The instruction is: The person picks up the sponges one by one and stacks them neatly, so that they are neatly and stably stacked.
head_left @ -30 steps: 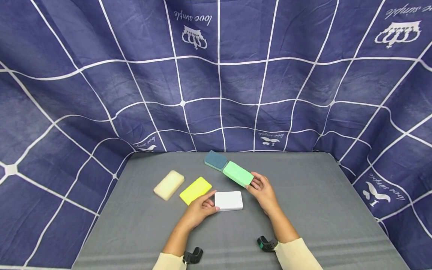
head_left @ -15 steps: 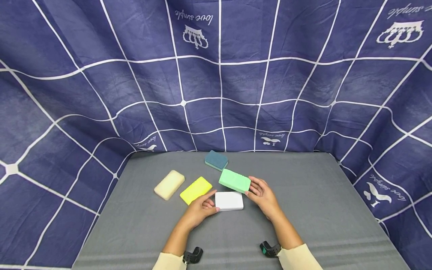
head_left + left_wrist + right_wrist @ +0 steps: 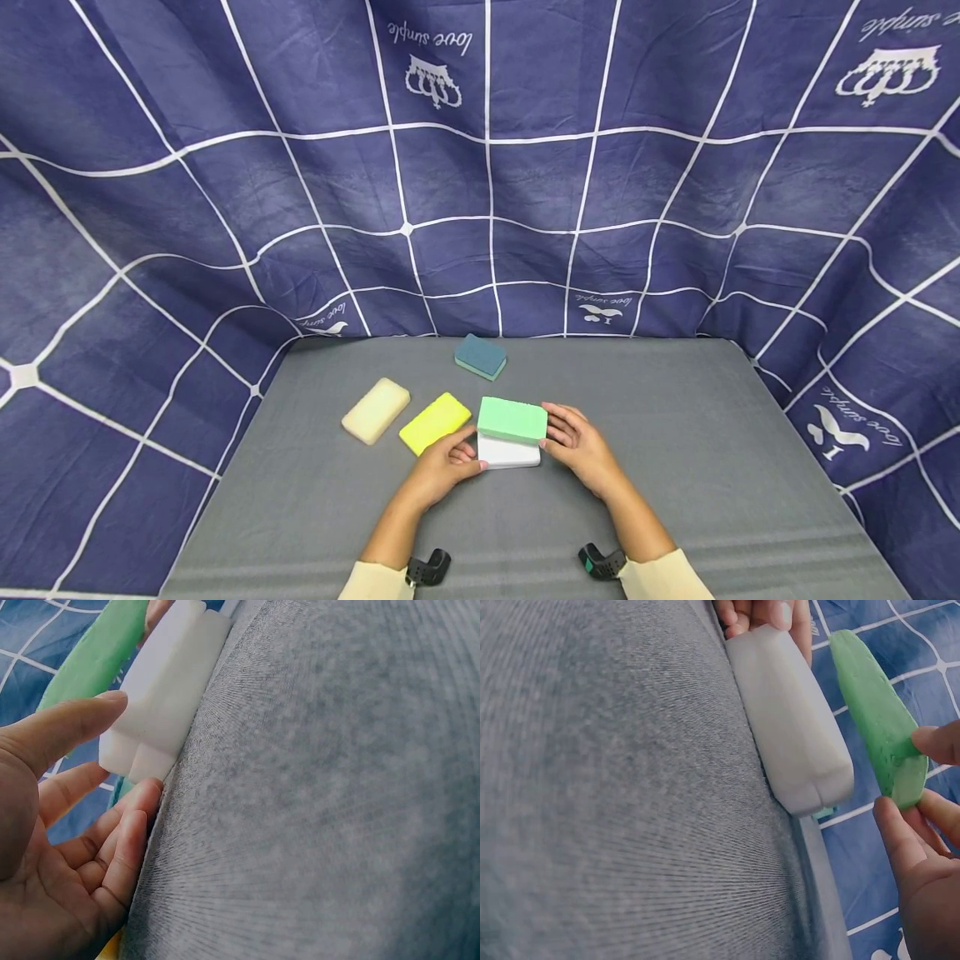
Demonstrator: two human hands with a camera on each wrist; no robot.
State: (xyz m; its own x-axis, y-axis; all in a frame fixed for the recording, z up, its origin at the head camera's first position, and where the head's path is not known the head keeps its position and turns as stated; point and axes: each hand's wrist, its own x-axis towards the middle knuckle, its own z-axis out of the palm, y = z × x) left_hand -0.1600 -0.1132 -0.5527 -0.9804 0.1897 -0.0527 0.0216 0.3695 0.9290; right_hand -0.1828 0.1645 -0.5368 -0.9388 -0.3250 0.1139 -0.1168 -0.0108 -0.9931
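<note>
In the head view, a white sponge block [image 3: 508, 454] lies on the grey table, partly covered from above by a green sponge [image 3: 513, 419]. My left hand [image 3: 442, 468] holds the white block's left end, thumb at the front edge and fingers toward the back. A seam shows on this block [image 3: 161, 690] in the left wrist view. My right hand [image 3: 581, 446] pinches the green sponge's right end between thumb and fingers. The right wrist view shows the green sponge [image 3: 877, 712] raised, with a gap between it and the white block [image 3: 791, 720].
A yellow sponge [image 3: 435, 423] lies just beyond the left hand, with a cream sponge [image 3: 376, 411] farther left. A dark blue-green sponge [image 3: 481, 357] rests near the back edge of the table [image 3: 675, 467]. Blue checked cloth [image 3: 540, 183] hangs behind and at the sides.
The right hand has brought the green sponge left and nearer, from beside the dark sponge to over the white block, turning it nearly parallel. My left hand has stayed in place.
</note>
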